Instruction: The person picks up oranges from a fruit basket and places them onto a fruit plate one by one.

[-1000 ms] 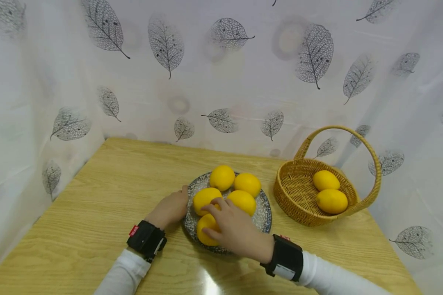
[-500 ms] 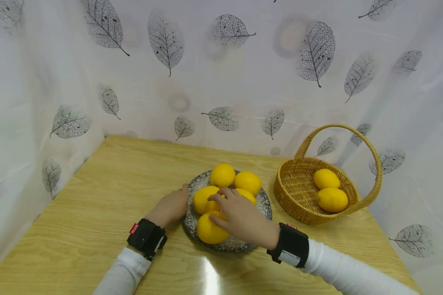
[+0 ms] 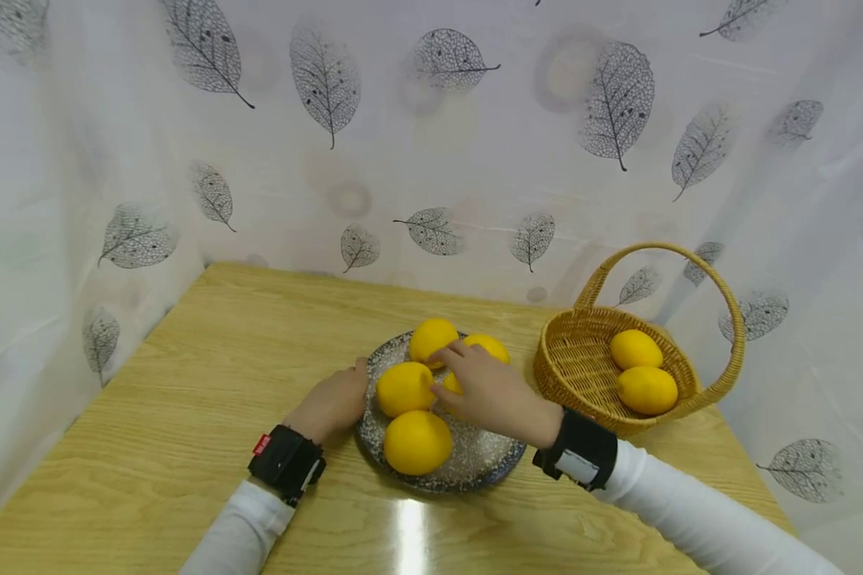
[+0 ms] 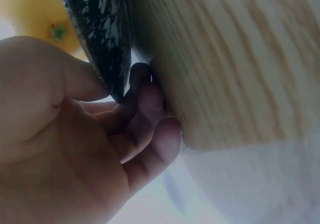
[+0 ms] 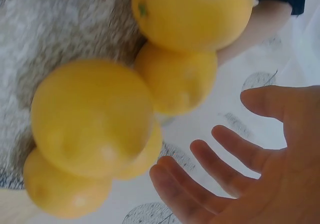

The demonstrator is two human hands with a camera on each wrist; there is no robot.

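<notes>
Five yellow lemons on a speckled dark plate (image 3: pixel 492 461) at the middle of a wooden tabletop (image 3: pixel 208 383). Left hand (image 3: pixel 331 406) at the plate's left rim, thumb on top of the edge and curled fingers (image 4: pixel 150 101) beneath it, pinching the rim, as seen from the left wrist. Right hand (image 3: pixel 491 391) spread over the far side of the plate, fingers (image 5: pixel 220 166) straight and apart, gripping nothing, fingertips reaching between the rear left lemon (image 3: pixel 431 338) and the rear right lemon (image 3: pixel 491 346). Middle lemon (image 3: pixel 451 383) mostly hidden under that palm. Left lemon (image 3: pixel 404 388) and nearest lemon (image 3: pixel 417 442) uncovered at the front of the plate. Wicker basket (image 3: pixel 582 375) with an arched handle just right of the plate, two more lemons (image 3: pixel 646 389) inside. Leaf-printed white curtain (image 3: pixel 431 144) behind and to both sides.
</notes>
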